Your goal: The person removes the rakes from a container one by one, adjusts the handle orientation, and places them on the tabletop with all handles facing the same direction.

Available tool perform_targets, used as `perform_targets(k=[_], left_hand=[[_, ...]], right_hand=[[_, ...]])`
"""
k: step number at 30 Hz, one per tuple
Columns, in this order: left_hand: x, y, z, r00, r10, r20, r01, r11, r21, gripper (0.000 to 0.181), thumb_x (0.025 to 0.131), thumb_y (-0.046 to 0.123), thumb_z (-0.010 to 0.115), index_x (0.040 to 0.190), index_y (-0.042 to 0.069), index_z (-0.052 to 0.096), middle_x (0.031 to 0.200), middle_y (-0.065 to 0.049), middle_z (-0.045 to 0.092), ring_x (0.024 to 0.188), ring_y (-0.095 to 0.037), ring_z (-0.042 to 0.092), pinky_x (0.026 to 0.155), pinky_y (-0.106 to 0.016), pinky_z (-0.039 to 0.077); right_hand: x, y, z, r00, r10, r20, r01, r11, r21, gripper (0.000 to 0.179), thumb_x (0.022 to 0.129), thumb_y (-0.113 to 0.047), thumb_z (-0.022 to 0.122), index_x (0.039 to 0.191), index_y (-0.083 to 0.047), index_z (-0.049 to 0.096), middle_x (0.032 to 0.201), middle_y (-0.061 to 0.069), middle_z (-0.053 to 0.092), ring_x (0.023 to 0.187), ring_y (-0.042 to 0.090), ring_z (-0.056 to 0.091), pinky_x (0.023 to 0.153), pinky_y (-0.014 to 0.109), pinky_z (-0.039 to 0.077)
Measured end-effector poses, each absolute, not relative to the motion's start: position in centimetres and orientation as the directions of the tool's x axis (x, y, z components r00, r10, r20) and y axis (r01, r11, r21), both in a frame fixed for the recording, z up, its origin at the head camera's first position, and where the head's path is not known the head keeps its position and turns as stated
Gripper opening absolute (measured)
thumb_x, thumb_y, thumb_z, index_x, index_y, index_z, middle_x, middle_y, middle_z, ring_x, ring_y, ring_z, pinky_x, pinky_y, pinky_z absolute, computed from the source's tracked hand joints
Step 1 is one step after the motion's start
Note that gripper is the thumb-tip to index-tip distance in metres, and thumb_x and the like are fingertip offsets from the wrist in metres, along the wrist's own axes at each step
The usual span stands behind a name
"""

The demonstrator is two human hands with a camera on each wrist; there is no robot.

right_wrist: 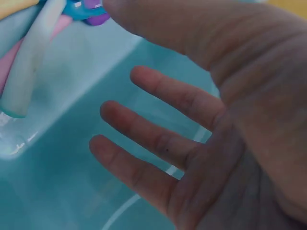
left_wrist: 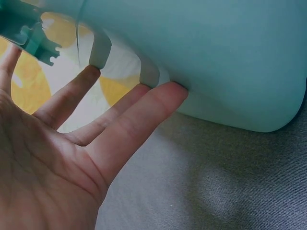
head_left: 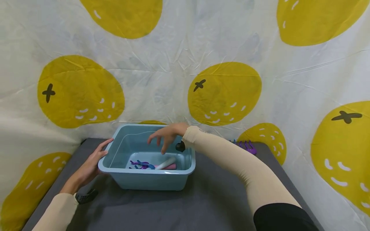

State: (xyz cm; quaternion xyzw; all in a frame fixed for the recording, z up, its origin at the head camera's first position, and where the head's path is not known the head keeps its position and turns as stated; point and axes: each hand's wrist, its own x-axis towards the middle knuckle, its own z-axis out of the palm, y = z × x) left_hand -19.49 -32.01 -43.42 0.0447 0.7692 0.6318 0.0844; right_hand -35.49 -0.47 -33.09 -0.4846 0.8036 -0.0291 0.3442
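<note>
A light blue plastic tub (head_left: 150, 181) stands on a dark grey surface. My left hand (head_left: 92, 163) is at its left rim; in the left wrist view, that hand's fingers (left_wrist: 139, 120) are extended, with tips against the tub's side. Over the inside of the tub hovers my right hand (head_left: 167, 136), fingers spread and loosely bent, holding nothing. On the tub's floor lie purple and blue branching pieces (head_left: 143, 165), a whitish rod (head_left: 166, 163) and a pink rod (head_left: 171, 166). The right wrist view shows the pale rod (right_wrist: 29, 72) beneath and beside the hand.
A purple pronged piece (head_left: 249, 148) lies at the back right of the grey surface (head_left: 214, 192), partly behind the right sleeve (head_left: 231, 160). White cloth printed with yellow fruit shapes (head_left: 225, 93) hangs close behind the tub and along both sides.
</note>
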Motion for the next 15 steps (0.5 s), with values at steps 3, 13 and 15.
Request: perform_targets(k=[3, 13, 15], left_hand=[[-19.6, -32.0, -43.4, -0.982, 0.171, -0.076, -0.042, 0.196, 0.98, 0.059, 0.111, 0.044, 0.038, 0.164, 0.038, 0.013, 0.166, -0.021, 0.005, 0.126, -0.057, 0.042, 0.082, -0.064, 0.055], [-19.5, -32.0, -43.2, -0.982, 0.174, -0.08, -0.045, 0.198, 0.979, 0.06, 0.11, 0.043, 0.038, 0.164, 0.036, 0.012, 0.166, -0.022, 0.004, 0.127, -0.055, 0.041, 0.083, -0.065, 0.054], [-19.5, -32.0, -43.2, -0.982, 0.173, -0.077, -0.042, 0.195, 0.98, 0.06, 0.11, 0.043, 0.038, 0.164, 0.036, 0.012, 0.166, -0.021, 0.004, 0.127, -0.055, 0.041, 0.083, -0.065, 0.054]], right_hand=[[-35.6, -1.3, -34.3, -0.298, -0.757, -0.582, -0.731, 0.573, -0.37, 0.069, 0.093, -0.023, 0.078, 0.152, -0.032, 0.044, 0.145, 0.01, 0.054, 0.122, 0.02, 0.056, 0.093, 0.039, 0.053], [-35.5, -2.7, -38.1, -0.339, -0.655, -0.675, -0.674, 0.67, -0.312, 0.058, 0.087, -0.017, 0.084, 0.135, -0.039, 0.06, 0.113, -0.004, 0.068, 0.103, 0.021, 0.062, 0.082, 0.04, 0.055], [-35.4, -2.9, -38.6, -0.35, -0.642, -0.682, -0.661, 0.685, -0.306, 0.057, 0.085, -0.015, 0.085, 0.131, -0.04, 0.062, 0.108, -0.006, 0.07, 0.1, 0.022, 0.062, 0.079, 0.039, 0.056]])
